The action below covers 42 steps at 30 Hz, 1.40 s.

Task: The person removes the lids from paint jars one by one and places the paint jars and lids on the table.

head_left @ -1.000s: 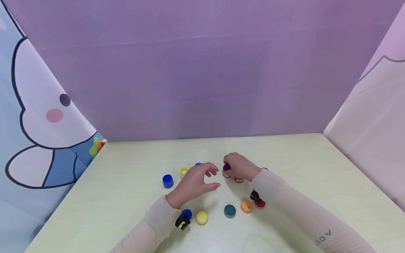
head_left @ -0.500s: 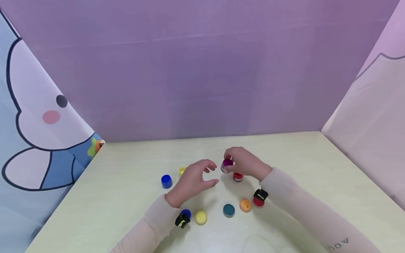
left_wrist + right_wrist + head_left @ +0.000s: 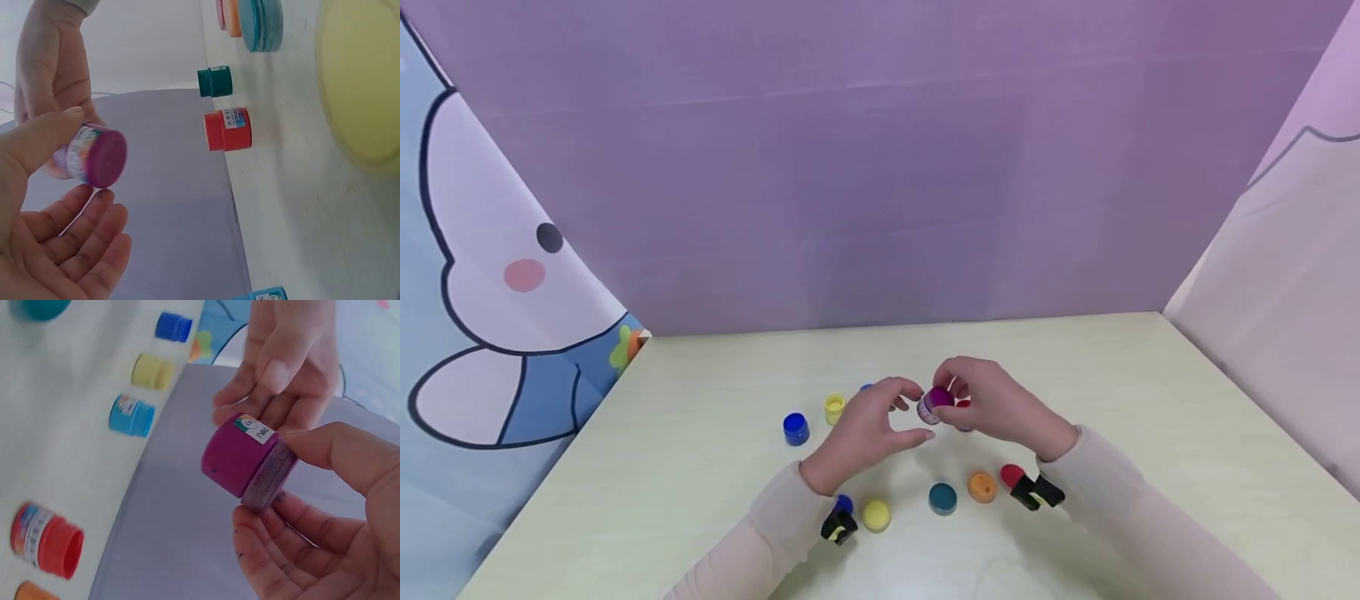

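Fingers of the right hand curled round the body of a small purple-lidded plastic paint pot, thumb over, fingertips under, pot lifted clear of the pale yellow-green tabletop. Pot tipped on its side, long axis near level, purple lid end turned toward the left hand. Left hand loosely spread, holding nothing: thumb up beside the pot's wall, perhaps touching it, fingers cupped below and just short of the lid face. Between lid and left fingertips, only a sliver of air; nothing standing in that gap. Of the two hands, right already on the pot, left the nearer to the lid.

Around, all resting on the table:
- Just behind and below the held pot, a small red-lidded paint pot, mostly hidden by the right hand in the head view, plain in the right wrist view.
- Farther to the left, a dark blue-lidded pot, a yellow-lidded pot and a light blue-lidded pot, well apart from the fingers.
- A small teal-lidded pot beyond the red one, seen from the left wrist.
- Nearer the body, a row of loose round discs: yellow, teal, orange, red, and a blue one part-hidden by the left wrist.

Behind, a purple backdrop and a cartoon-printed cloth at the left.
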{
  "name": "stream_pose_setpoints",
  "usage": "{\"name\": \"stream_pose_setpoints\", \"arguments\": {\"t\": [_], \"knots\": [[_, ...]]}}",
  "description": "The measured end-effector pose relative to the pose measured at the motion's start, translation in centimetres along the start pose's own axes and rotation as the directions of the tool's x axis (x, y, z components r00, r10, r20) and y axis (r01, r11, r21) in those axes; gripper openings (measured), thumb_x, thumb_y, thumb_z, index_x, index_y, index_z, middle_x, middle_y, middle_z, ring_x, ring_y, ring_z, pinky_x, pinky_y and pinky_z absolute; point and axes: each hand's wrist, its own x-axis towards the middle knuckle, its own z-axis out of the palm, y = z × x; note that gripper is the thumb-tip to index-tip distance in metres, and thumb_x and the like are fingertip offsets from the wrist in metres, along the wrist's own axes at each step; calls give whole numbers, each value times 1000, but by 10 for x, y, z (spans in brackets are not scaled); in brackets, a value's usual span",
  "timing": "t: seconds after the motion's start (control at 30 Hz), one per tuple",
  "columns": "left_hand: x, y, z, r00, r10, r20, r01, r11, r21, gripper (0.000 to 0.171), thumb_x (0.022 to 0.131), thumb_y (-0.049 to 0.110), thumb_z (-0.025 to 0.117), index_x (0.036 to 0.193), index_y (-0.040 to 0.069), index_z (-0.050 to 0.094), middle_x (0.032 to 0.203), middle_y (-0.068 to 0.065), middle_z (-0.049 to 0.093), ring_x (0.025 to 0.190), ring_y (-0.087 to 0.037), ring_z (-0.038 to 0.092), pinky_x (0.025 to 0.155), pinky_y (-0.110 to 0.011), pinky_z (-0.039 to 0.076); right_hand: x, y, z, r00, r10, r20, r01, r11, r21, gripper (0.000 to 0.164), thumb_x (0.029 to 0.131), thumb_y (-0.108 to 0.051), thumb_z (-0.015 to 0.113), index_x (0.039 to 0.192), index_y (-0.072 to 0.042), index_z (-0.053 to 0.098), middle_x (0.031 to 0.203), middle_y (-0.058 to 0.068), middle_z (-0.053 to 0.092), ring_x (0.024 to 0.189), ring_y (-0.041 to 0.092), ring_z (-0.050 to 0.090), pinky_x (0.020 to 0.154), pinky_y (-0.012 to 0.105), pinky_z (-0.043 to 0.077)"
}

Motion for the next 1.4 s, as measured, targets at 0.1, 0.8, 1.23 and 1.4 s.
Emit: {"name": "stream_pose_setpoints", "arguments": {"t": [0.1, 0.8, 1.23, 1.4], "knots": [[0, 0, 1, 1000, 4, -2, -4, 1000, -30, 44, 75, 34, 73, 111, 19, 55, 102, 11, 57, 90, -9, 53, 80, -29, 44, -2, -3, 2, 999, -44, -23, 44, 999, 11, 23, 77, -13, 71, 94, -12, 55, 85, -3, 56, 73, 14, 55, 58, 24, 50], [0, 3, -1, 999, 47, -2, -47, 993, -111, 28, 77, 35, 71, 100, 21, 62, 90, 17, 60, 83, 0, 54, 78, -26, 46, -6, -2, -4, 995, -102, 6, 101, 992, 79, 21, 79, -16, 70, 96, -14, 58, 86, -6, 58, 77, 10, 57, 70, 29, 50], [0, 3, -2, 998, 65, 1, -64, 983, -171, 27, 75, 32, 73, 97, 20, 64, 84, 16, 61, 79, -1, 56, 73, -24, 48, -7, 2, -7, 984, -174, 44, 169, 980, 105, 19, 81, -16, 68, 97, -13, 58, 86, -7, 60, 77, 8, 57, 71, 31, 50], [0, 3, -2, 998, 59, 20, -54, 981, -184, 27, 74, 33, 73, 96, 20, 65, 82, 16, 61, 78, -1, 56, 72, -24, 48, -7, 2, -8, 980, -187, 70, 179, 979, 101, 21, 81, -18, 68, 98, -13, 58, 86, -7, 60, 78, 8, 57, 71, 30, 50]]}}
